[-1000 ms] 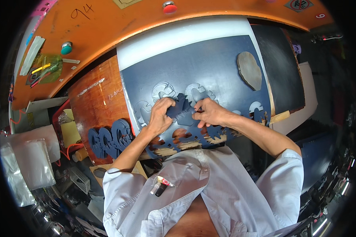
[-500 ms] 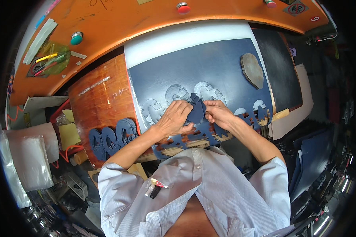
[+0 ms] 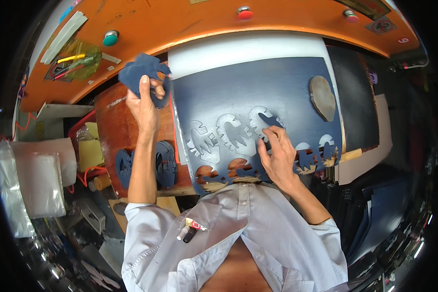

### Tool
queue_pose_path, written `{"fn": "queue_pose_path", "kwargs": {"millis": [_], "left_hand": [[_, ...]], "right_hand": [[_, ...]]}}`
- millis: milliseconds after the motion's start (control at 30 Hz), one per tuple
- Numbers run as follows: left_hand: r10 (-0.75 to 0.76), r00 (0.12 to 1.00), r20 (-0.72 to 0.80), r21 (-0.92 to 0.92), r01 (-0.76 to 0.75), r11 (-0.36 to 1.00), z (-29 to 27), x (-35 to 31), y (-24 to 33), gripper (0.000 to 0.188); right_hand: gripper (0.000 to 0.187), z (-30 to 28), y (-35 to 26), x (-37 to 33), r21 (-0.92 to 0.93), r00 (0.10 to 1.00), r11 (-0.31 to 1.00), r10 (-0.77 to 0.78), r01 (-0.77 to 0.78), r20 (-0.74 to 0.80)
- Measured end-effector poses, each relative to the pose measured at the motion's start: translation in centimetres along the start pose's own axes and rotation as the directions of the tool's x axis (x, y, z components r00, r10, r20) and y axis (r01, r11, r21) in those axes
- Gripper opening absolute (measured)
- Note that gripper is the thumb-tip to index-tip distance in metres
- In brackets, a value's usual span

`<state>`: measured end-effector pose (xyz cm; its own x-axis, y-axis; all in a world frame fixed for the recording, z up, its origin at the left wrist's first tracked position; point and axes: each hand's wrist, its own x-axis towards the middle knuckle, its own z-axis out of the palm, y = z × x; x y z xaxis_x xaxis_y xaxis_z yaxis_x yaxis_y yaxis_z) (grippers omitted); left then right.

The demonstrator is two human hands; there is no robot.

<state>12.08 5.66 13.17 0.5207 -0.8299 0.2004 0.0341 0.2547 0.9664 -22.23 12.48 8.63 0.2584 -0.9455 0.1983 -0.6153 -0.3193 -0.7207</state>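
Observation:
My left hand (image 3: 143, 109) is raised at the far left, over the wooden board. It grips a stack of dark blue cut-out pieces (image 3: 140, 70), thumb on top. My right hand (image 3: 280, 158) hovers low over a dark blue sheet (image 3: 243, 80), fingers apart. A small dark blue scrap (image 3: 267, 119) lies just beyond its fingertips; whether they touch it I cannot tell. Several curved, notched openings in the sheet show a pale surface beneath. Other notched dark blue pieces, in a left stack (image 3: 123, 168) and a right stack (image 3: 165, 165), sit on the wooden board (image 3: 109, 117), partly behind my left forearm.
An orange machine beam (image 3: 190, 22) spans the far side, with a green button (image 3: 110, 38) and a red button (image 3: 245, 13). A flat grey-brown block (image 3: 321, 99) rests on the sheet's right part. Clear plastic bags (image 3: 46, 190) hang at the left.
My left hand has swung from the sheet's middle to the far left, carrying dark blue pieces. My right hand has come away from the pieces and stays over the sheet, slightly lower.

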Motion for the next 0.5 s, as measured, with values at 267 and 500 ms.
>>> {"fn": "queue_pose_path", "kwargs": {"millis": [267,500], "left_hand": [[0.108,0.702,0.703,0.481,-0.582,0.656,-3.6,-8.2,-2.7,0.023],[-0.382,0.824,0.418,0.681,-0.006,0.732,-5.9,-11.5,-4.7,0.025]], "right_hand": [[0.045,5.9,-2.6,3.5,0.119,0.768,0.952,0.150,-0.283,0.622],[0.050,6.0,-3.2,5.5,-0.039,0.612,0.964,0.199,-0.264,0.765]]}}
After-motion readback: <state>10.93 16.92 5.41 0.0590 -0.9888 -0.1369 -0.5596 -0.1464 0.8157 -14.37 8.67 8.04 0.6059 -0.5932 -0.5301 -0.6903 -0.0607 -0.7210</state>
